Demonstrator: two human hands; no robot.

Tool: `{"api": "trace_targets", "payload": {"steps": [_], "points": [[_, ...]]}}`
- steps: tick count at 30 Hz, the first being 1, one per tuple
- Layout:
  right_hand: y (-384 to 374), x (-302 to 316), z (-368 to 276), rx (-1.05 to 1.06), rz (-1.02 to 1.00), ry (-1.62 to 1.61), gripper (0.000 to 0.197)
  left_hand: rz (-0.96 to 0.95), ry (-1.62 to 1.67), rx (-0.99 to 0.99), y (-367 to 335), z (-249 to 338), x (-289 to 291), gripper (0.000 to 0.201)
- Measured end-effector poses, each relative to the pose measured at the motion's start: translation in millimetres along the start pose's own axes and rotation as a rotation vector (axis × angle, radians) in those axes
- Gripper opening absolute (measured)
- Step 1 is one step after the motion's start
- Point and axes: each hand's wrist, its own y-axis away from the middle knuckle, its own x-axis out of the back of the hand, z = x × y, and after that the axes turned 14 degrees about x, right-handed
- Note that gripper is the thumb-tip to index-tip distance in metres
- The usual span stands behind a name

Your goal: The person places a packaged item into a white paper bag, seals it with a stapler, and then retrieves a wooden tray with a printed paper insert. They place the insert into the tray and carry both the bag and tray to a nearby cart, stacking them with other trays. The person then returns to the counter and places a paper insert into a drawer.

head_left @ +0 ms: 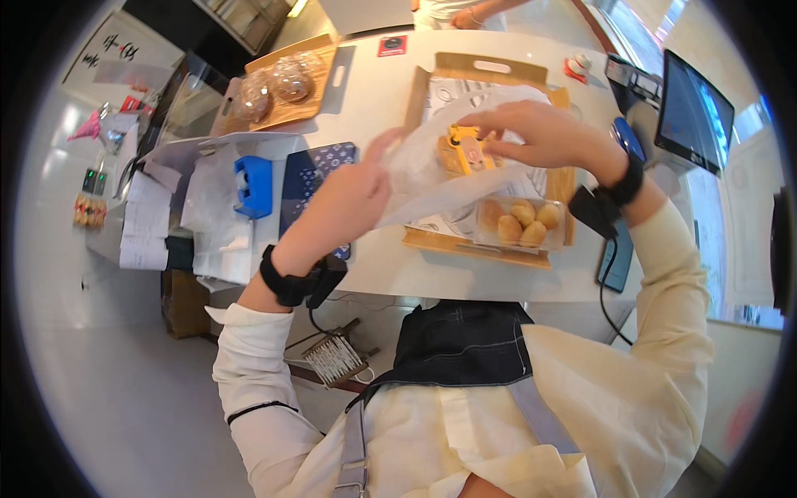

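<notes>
A thin whitish plastic bag (423, 158) spreads across the middle of a wooden tray. My left hand (357, 195) is closed on the bag's left edge, its index finger pointing up along the plastic. Inside the bag's mouth is a small package (469, 153) with a yellow printed front and something tan beside it. My right hand (540, 137) reaches in from the right, fingers bent over the package's upper edge and thumb at its right side. Below it, a clear box of small round golden buns (523, 222) rests at the tray's near right corner.
The wooden tray (477, 62) is lined with printed paper. Another tray (320, 100) at the far left bears wrapped breads. Nearby are a blue tape dispenser (253, 187), a dark patterned pad (311, 170), a phone (616, 264) and a monitor (696, 112). Another person's hand (469, 18) shows beyond the counter.
</notes>
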Motion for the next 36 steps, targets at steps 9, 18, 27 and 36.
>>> {"api": "trace_targets", "payload": {"steps": [9,18,27,36], "points": [[92,-81,-61,0.004,0.147,0.469,0.040,-0.289,0.409,0.154,-43,-4,-30,0.055],[82,-72,-3,-0.616,-0.408,-0.271,0.059,-0.230,0.498,0.194,-42,2,-19,0.038],[81,-31,-43,-0.535,-0.239,-0.346,0.062,-0.085,0.766,0.182,-32,-35,-42,0.037],[-1,71,-50,-0.186,-0.074,-0.142,0.053,-0.206,0.887,0.164,-41,-17,-22,0.035]]}}
